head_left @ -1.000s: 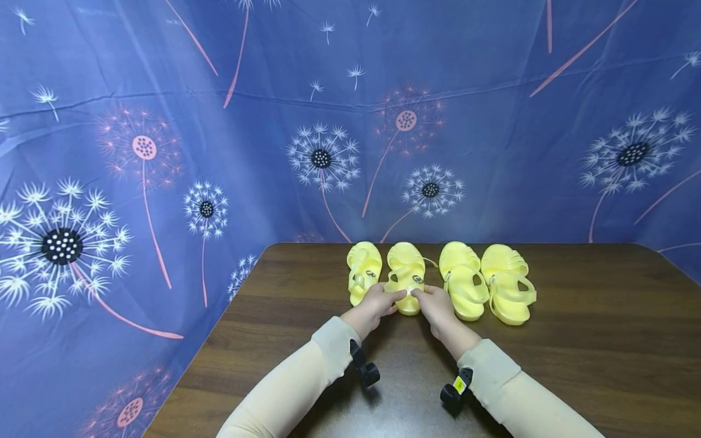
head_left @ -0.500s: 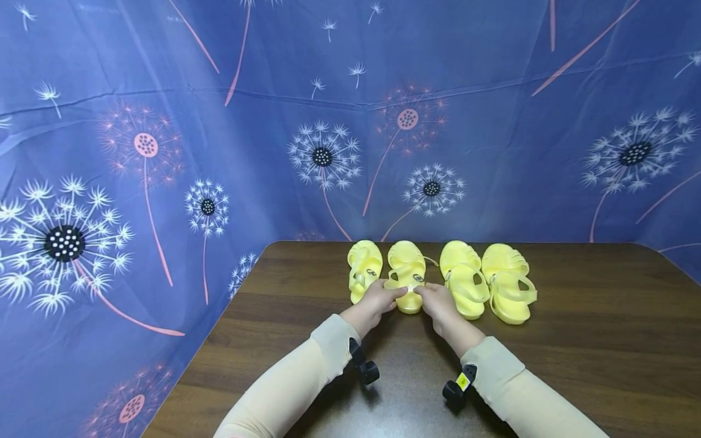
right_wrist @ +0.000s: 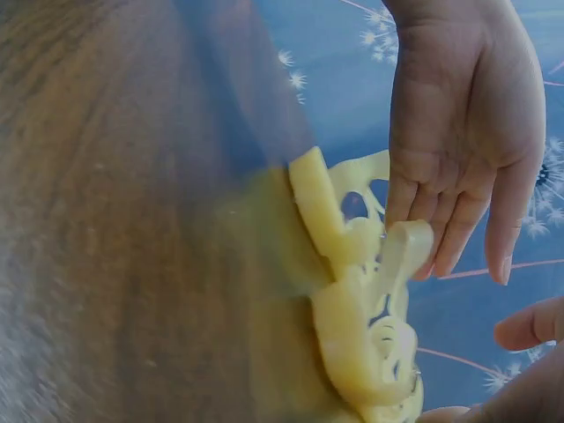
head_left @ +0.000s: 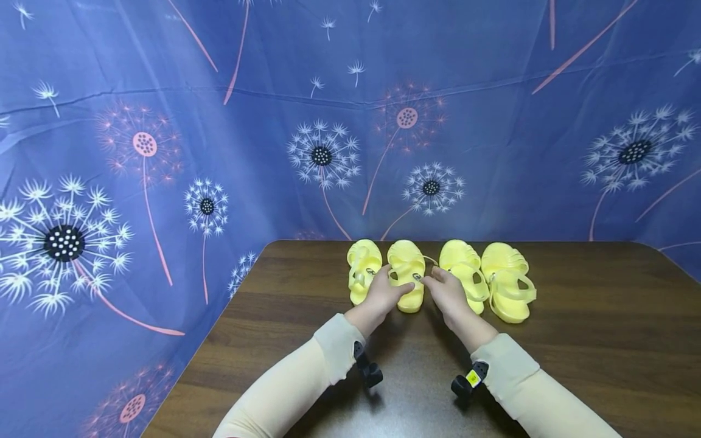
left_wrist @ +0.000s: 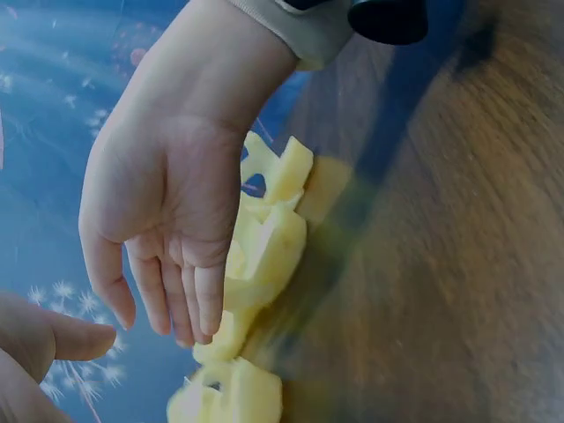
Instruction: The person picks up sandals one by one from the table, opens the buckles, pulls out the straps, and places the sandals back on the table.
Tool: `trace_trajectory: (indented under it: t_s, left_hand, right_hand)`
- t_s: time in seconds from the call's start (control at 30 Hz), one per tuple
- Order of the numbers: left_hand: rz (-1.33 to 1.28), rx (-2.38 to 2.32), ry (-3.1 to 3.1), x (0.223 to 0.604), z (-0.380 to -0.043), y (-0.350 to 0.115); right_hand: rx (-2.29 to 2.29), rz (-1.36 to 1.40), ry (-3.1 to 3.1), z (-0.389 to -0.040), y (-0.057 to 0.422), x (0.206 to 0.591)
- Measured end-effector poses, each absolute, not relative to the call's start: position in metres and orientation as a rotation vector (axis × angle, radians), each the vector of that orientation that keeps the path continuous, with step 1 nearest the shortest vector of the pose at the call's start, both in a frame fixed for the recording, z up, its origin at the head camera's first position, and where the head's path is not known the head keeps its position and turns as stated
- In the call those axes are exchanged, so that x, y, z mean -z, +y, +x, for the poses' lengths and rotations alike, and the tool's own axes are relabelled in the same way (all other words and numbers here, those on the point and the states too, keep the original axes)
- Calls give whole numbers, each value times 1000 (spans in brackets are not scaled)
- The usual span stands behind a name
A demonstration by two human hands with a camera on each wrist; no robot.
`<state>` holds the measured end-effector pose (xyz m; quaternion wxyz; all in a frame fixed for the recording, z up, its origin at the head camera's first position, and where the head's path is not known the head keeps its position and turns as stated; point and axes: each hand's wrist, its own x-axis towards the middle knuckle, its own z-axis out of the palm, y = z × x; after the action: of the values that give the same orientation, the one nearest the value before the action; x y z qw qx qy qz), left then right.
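Observation:
Yellow clogs stand in a row at the table's far side in the head view. My left hand (head_left: pixel 380 295) reaches between the leftmost clog (head_left: pixel 361 252) and the second clog (head_left: pixel 405 252); its thumb overlaps the second clog's heel part. On the other side of that clog, my right hand (head_left: pixel 450 298) has its fingertips near the dark emblem (head_left: pixel 417 277) and partly covers the third clog (head_left: pixel 457 252). Both wrist views show straight fingers on the left hand (left_wrist: pixel 176 194) and the right hand (right_wrist: pixel 458 132), with nothing gripped.
The rightmost clog (head_left: pixel 504 261) stands beside the third one. Brown wooden table (head_left: pixel 602 340) extends to both sides. A blue dandelion-print cloth (head_left: pixel 493 152) hangs behind and at the left. Each wrist wears a black camera (head_left: pixel 373 374).
Both thumbs have left the second clog's strap where they met. The hands have loosened and spread, with the right moving slightly right. The clogs stay in place.

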<state>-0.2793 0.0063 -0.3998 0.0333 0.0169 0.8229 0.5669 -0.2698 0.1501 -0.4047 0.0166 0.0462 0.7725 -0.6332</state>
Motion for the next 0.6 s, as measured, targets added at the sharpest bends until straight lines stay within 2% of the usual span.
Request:
trace_trajectory:
  t_s: [0.3, 0.6]
  left_hand:
    - [298, -1471, 2794, 384, -271, 20]
    - [434, -1375, 2829, 379, -263, 36]
  right_hand:
    - [2194, 136, 2398, -269, 163, 390]
    - [2169, 145, 2511, -269, 182, 380]
